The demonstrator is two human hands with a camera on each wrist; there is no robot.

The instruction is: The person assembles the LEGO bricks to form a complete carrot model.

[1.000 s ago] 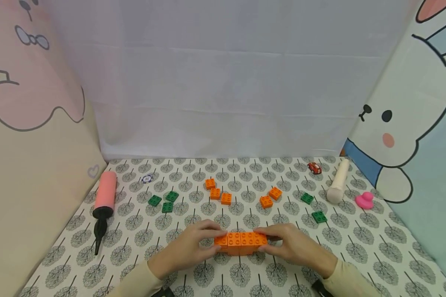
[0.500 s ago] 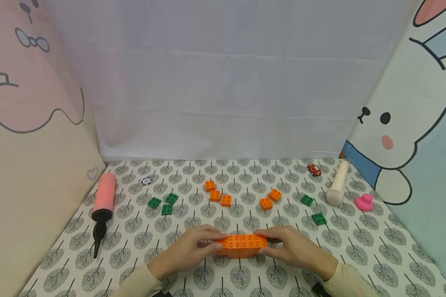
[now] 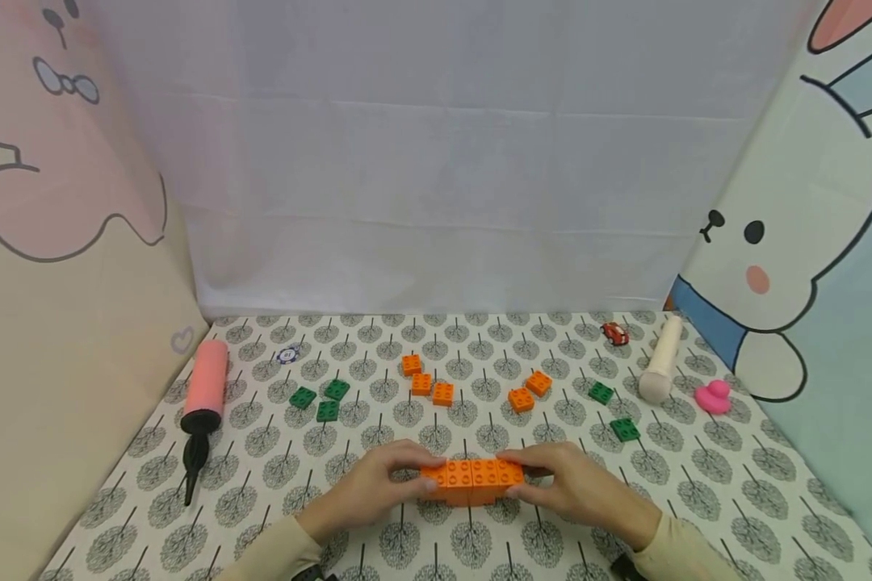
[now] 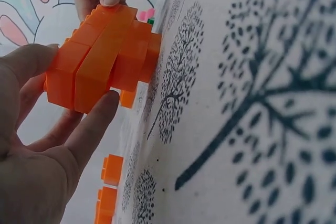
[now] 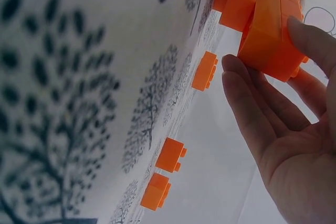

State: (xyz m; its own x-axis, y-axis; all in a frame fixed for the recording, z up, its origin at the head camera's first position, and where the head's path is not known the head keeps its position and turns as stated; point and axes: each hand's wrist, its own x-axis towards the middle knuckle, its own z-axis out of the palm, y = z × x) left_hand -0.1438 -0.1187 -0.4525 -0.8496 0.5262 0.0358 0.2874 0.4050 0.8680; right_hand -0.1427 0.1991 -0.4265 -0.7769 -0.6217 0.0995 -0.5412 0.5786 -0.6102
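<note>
An orange structure of stacked toy building bricks (image 3: 471, 482) stands on the patterned cloth in front of the person, its upper layers wider than its base. My left hand (image 3: 379, 486) grips its left end between thumb and fingers. At the opposite end my right hand (image 3: 568, 486) holds on in the same manner. The left wrist view shows the layered bricks (image 4: 97, 51) stepping inward toward the cloth, with the left thumb and fingers around the overhanging end. In the right wrist view the right fingers (image 5: 244, 85) curl under the overhanging bricks (image 5: 270, 35).
Loose orange bricks (image 3: 421, 384) lie beyond the structure, with green bricks (image 3: 328, 411) to the left and more green bricks (image 3: 625, 429) to the right. A pink hand pump (image 3: 207, 379) lies far left. A toy car (image 3: 614, 333), cream cylinder (image 3: 661, 359) and pink duck (image 3: 713, 397) sit right.
Both hands keep their hold on the ends of the brick structure. The head view has tilted slightly, so everything sits a little lower; nothing else has visibly moved.
</note>
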